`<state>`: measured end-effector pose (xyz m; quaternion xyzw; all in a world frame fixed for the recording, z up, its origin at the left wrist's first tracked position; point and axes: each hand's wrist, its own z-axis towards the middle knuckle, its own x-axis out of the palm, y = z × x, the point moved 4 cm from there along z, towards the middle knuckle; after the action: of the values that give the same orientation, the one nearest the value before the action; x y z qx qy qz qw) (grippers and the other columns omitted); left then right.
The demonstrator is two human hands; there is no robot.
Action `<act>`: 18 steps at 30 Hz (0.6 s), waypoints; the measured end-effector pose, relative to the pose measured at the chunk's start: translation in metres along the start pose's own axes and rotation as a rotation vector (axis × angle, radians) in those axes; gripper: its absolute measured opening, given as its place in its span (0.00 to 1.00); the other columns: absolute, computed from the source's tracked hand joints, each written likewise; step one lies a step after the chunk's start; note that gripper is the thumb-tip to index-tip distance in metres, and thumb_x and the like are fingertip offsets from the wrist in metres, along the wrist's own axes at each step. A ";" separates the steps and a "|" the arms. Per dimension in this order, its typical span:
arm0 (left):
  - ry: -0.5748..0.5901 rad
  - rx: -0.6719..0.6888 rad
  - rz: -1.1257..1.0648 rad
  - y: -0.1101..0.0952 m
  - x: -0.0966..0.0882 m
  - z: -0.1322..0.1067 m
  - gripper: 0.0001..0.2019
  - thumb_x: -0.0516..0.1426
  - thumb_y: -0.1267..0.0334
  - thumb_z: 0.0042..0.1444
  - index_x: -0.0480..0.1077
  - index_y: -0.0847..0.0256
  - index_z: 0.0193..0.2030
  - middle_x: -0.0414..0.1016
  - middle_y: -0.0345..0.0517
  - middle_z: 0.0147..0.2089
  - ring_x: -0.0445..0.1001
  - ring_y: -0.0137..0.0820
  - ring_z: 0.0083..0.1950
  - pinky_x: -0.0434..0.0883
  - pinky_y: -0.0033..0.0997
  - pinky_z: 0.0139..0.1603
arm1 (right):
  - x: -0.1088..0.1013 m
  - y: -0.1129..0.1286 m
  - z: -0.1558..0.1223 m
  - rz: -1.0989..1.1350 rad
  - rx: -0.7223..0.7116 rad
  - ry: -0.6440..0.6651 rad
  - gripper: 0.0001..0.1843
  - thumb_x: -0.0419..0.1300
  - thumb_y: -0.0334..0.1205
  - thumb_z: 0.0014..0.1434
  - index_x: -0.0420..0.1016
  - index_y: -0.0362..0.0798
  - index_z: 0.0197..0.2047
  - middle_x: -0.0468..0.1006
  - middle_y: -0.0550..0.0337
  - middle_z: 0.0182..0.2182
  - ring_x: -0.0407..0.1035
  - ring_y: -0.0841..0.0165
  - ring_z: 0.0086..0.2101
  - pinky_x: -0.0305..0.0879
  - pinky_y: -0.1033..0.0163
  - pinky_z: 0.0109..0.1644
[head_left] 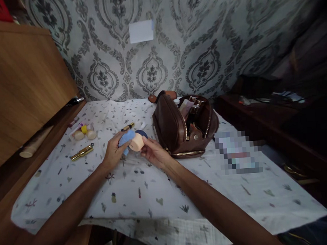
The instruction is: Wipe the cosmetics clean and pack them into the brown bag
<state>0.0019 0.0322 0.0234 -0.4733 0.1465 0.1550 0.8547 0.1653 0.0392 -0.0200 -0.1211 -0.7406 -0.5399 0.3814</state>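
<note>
Nearest the camera, both forearms run up across the printed tablecloth [146, 198] and meet just past the middle of the table. The left hand [113, 152] has its fingers curled shut on a blue cloth [126, 137], pinched between thumb and fingertips with the cloth bunched at the top of the grip. The right hand [154, 153] comes in from five o'clock, its thumb and fingers clamped on a beige round piece [137, 142], a short stubby thing with a dark blue disc [142, 133] on its far end.

Here is the relation that matters: the beige round piece sits between the two hands, at three o'clock from the left fingertips and at ten o'clock from the right knuckles. The blue cloth touches its upper left side. Its short axis seems to run from eight o'clock to two o'clock, pale end toward the left hand, though the fingers hide part of it. Both hands are on the spot, and the right one carries the piece.

Moving outward, at nine o'clock of the hands a gold tube [82, 152] lies flat, and past it at ten o'clock is a packet of egg-shaped sponges [83, 132]. Just beyond the hands at twelve o'clock is a black and gold tube [128, 127]. At two o'clock stands a brown bag [177, 129], zip open, things packed inside.
</note>
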 end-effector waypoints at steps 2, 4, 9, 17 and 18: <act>-0.014 -0.043 -0.011 0.003 0.000 0.000 0.18 0.57 0.52 0.61 0.73 0.65 0.49 0.78 0.50 0.48 0.75 0.39 0.50 0.69 0.37 0.54 | 0.002 0.000 0.000 0.002 0.002 0.018 0.23 0.77 0.48 0.43 0.77 0.47 0.38 0.79 0.65 0.26 0.70 0.75 0.24 0.64 0.72 0.24; -0.006 -0.067 -0.023 0.003 0.000 -0.001 0.19 0.56 0.51 0.62 0.73 0.65 0.50 0.78 0.52 0.49 0.75 0.40 0.51 0.68 0.38 0.56 | 0.004 0.000 -0.002 -0.005 -0.004 0.029 0.24 0.78 0.46 0.41 0.78 0.47 0.40 0.79 0.65 0.28 0.71 0.75 0.25 0.66 0.73 0.25; 0.147 -0.051 -0.147 -0.004 0.003 0.000 0.31 0.58 0.45 0.59 0.66 0.63 0.62 0.69 0.56 0.64 0.68 0.44 0.64 0.63 0.39 0.66 | 0.005 0.004 -0.004 -0.024 -0.069 0.016 0.32 0.78 0.34 0.39 0.78 0.54 0.49 0.81 0.66 0.38 0.75 0.74 0.33 0.74 0.70 0.37; 0.287 -0.180 -0.231 -0.005 0.001 0.002 0.36 0.63 0.47 0.53 0.63 0.62 0.65 0.68 0.54 0.65 0.66 0.46 0.66 0.64 0.39 0.65 | 0.004 0.007 -0.003 -0.072 -0.104 0.062 0.33 0.75 0.35 0.43 0.77 0.55 0.54 0.81 0.62 0.44 0.75 0.71 0.40 0.75 0.66 0.43; 0.277 -0.177 -0.210 -0.004 0.000 0.003 0.35 0.63 0.47 0.53 0.64 0.62 0.64 0.71 0.54 0.63 0.69 0.46 0.63 0.66 0.38 0.63 | 0.005 0.007 -0.003 -0.070 -0.107 0.061 0.32 0.75 0.36 0.44 0.77 0.55 0.53 0.81 0.62 0.43 0.75 0.70 0.40 0.76 0.66 0.43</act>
<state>0.0040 0.0327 0.0278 -0.5762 0.1984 0.0108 0.7928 0.1673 0.0383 -0.0117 -0.0991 -0.7024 -0.5952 0.3775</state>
